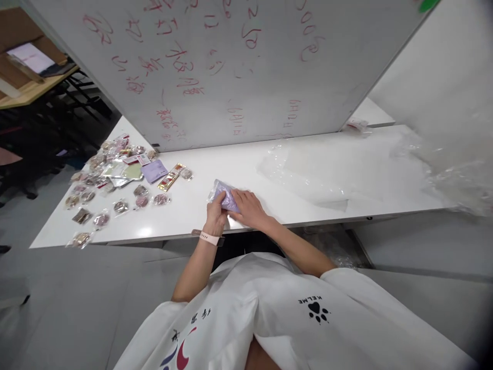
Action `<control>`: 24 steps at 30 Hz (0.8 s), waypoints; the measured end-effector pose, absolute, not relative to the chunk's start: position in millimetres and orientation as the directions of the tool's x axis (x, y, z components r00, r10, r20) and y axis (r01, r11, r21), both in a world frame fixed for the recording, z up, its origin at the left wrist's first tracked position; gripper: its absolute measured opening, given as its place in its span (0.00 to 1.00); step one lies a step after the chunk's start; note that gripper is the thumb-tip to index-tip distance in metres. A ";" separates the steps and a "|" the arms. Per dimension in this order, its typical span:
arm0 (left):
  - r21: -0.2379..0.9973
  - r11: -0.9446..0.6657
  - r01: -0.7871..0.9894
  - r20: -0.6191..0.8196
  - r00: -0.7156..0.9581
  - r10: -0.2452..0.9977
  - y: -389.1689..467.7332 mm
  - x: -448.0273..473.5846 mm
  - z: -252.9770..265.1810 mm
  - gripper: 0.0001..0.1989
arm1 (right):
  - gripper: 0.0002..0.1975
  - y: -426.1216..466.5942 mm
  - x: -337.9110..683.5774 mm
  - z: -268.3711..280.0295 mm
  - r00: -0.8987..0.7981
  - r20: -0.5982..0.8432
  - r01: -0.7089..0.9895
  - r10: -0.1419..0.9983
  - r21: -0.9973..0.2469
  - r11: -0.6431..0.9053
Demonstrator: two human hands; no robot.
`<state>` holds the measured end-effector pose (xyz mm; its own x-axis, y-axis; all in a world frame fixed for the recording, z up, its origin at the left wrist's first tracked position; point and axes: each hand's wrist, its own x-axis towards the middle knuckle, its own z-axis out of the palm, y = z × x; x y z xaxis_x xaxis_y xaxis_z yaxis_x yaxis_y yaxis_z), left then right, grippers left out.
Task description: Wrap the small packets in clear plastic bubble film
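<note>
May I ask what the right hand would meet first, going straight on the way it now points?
Most likely the purple packet in the left hand, which the right hand appears to touch; exact depth is hard to judge.

The right hand (250,209) hides part of the purple packet (224,193); the top edge crops the whiteboard (265,85); we cannot read the gold sachet's (171,178) print.
</note>
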<state>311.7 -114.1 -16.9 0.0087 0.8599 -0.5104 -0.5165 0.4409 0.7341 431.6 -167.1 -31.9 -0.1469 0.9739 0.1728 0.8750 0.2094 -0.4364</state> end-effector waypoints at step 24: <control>0.615 -0.341 0.711 0.305 0.184 0.934 -166.7 298.7 -53.2 0.22 | 0.15 -167.0 842.4 12.3 0.987 -0.128 -0.147 0.097 -0.962 0.231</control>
<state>298.7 -166.7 -53.2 0.1836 0.9345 0.3051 0.7108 -0.3406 0.6154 842.4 -167.0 12.3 0.9871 0.0966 -0.1280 -0.1474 0.2308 -0.9618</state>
